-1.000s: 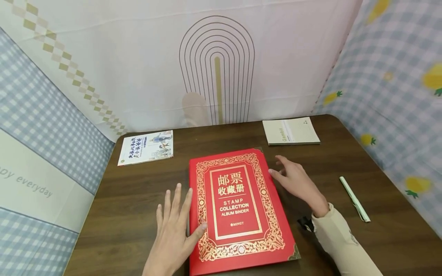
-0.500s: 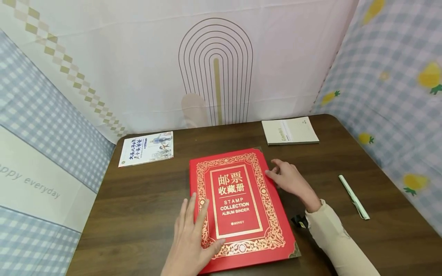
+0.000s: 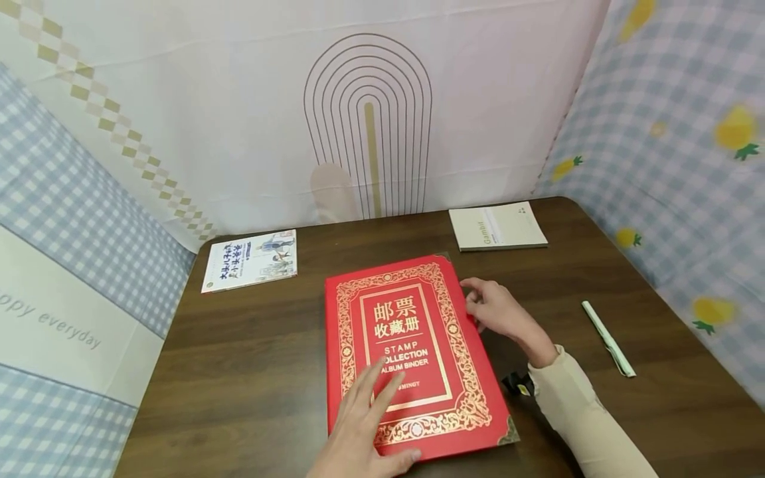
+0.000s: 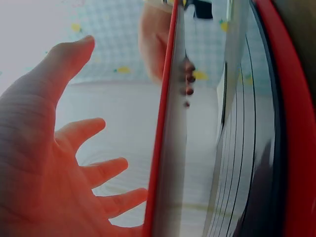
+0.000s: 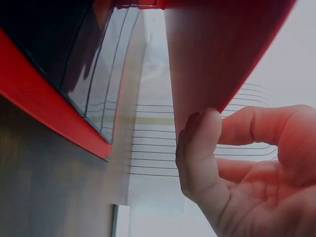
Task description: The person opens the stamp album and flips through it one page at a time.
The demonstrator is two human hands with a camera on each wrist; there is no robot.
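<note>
Our right hand [image 3: 496, 307] pinches the raised edge of the red, gold-ornamented front cover [image 5: 210, 54] between curled fingers and thumb. The cover belongs to the large rectangular stamp collection album [image 3: 418, 352], which lies on the dark brown wood-grain table [image 3: 251, 358], directly to the left of the pinch and running on below it toward us. In the right wrist view we see a gap between the held cover and the dark, glossy inner pages [image 5: 61, 44]; from the head view we cannot tell how far the cover is lifted.

Our left hand [image 3: 355, 435] is below and to the left of the pinch, over the album's lower left part. Its fingers are spread and grip nothing; whether they touch the cover we cannot tell.

Around the pinch, we see a thin cream booklet with the word Gambit [image 3: 498, 226] beyond it, near the table's far edge. A slim pale green pen [image 3: 608, 338] lies to its right, apart from it. A white picture booklet with blue lettering [image 3: 250, 260] lies well to its left and farther back. Behind the pinch, our cream long sleeve [image 3: 582, 408] covers the forearm, with a small black object [image 3: 517, 384] beside its cuff.
</note>
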